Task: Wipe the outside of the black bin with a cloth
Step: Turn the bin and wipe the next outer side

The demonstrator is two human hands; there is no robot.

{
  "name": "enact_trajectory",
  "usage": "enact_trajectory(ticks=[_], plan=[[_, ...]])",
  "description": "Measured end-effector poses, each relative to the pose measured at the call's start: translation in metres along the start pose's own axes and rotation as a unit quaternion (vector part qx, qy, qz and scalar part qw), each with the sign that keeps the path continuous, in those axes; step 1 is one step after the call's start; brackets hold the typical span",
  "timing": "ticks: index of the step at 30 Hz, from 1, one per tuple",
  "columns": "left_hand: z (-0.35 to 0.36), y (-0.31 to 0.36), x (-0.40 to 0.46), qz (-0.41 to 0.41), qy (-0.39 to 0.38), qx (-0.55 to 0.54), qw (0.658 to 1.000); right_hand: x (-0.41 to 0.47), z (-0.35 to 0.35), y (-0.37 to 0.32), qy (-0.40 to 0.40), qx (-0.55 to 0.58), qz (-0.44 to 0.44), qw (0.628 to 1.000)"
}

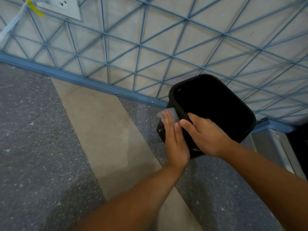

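- Black bin point(215, 105): stands on the floor point(41, 147) close against the wall point(166, 39), right of centre in the head view, mouth facing up toward the camera. Rim a rounded rectangle, its long axis running from upper left to lower right. Interior reads as plain darkness; whether anything lies in it cannot be told.
- Cloth point(170, 114): small, grey, pressed flat to the bin's outer left wall just under the rim corner. Only its upper part shows beyond the fingertips.
- Left hand point(175, 140): fingers straight and together, palm laid against the side wall with the cloth beneath the fingers. It presses rather than grips. It is the hand nearer the face being wiped.
- Right hand point(205, 135): curled over the near left edge of the rim, thumb on the outside touching the left hand's fingers, the other fingers hooked toward the inside. Judged to be steadying the bin.
- Governing relation: the unwiped wall lies below and along from the cloth, so the stroke likely runs down or lengthwise along that side.
- Progress: one side in hand; the wall-facing and right sides are out of reach without turning the bin.
- Socket plate point(61, 5): on the wall, upper left, with a pale cable point(13, 25) leading from it.
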State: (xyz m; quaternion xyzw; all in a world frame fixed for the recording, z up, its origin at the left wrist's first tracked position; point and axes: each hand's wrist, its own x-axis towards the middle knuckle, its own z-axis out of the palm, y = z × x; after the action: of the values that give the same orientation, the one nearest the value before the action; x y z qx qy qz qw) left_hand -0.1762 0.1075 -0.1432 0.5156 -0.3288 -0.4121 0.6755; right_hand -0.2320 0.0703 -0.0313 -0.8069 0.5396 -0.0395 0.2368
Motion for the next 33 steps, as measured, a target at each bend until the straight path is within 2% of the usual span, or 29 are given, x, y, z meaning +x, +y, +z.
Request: enact_trajectory(ticks=[1,4,5,9,10,13,18,22,26,27,30,33], plan=[[-0.005,-0.009,-0.002,0.003,-0.006,0.014,1.0,0.0,0.0,0.0,-0.001,-0.004,0.003,1.0],[-0.009,-0.022,0.022,-0.115,0.018,0.003,0.993,0.001,0.0,-0.001,-0.002,-0.018,0.006,1.0],[-0.006,-0.015,0.028,-0.123,0.023,-0.004,0.992,0.002,0.0,-0.002,-0.002,-0.021,0.003,1.0],[0.001,-0.003,0.009,-0.012,-0.012,0.004,1.0,0.001,-0.001,-0.002,-0.002,-0.033,-0.003,0.999],[-0.005,-0.011,0.008,-0.014,-0.015,0.012,1.0,0.001,-0.001,-0.002,-0.005,-0.039,-0.001,0.999],[-0.01,-0.019,0.029,-0.096,0.021,-0.005,0.995,0.001,0.0,-0.003,-0.013,-0.059,-0.008,0.998],[-0.004,-0.008,0.009,0.011,-0.025,0.015,1.0,0.003,-0.003,-0.002,-0.025,-0.067,-0.012,0.997],[-0.005,-0.011,0.026,-0.07,0.017,-0.006,0.997,0.004,-0.002,0.0,-0.027,-0.07,-0.012,0.997],[-0.003,-0.004,0.007,0.033,-0.031,0.009,0.999,0.004,-0.003,0.0,-0.025,-0.053,-0.011,0.998],[-0.008,-0.012,0.009,0.028,-0.026,0.015,0.999,0.003,-0.002,0.0,-0.026,-0.054,-0.01,0.998],[-0.01,-0.015,0.035,-0.076,0.025,-0.007,0.997,0.003,-0.001,0.0,-0.024,-0.055,-0.014,0.998],[0.001,0.002,0.027,-0.04,0.001,-0.053,0.998,0.003,-0.002,-0.001,-0.021,-0.045,-0.022,0.999]])
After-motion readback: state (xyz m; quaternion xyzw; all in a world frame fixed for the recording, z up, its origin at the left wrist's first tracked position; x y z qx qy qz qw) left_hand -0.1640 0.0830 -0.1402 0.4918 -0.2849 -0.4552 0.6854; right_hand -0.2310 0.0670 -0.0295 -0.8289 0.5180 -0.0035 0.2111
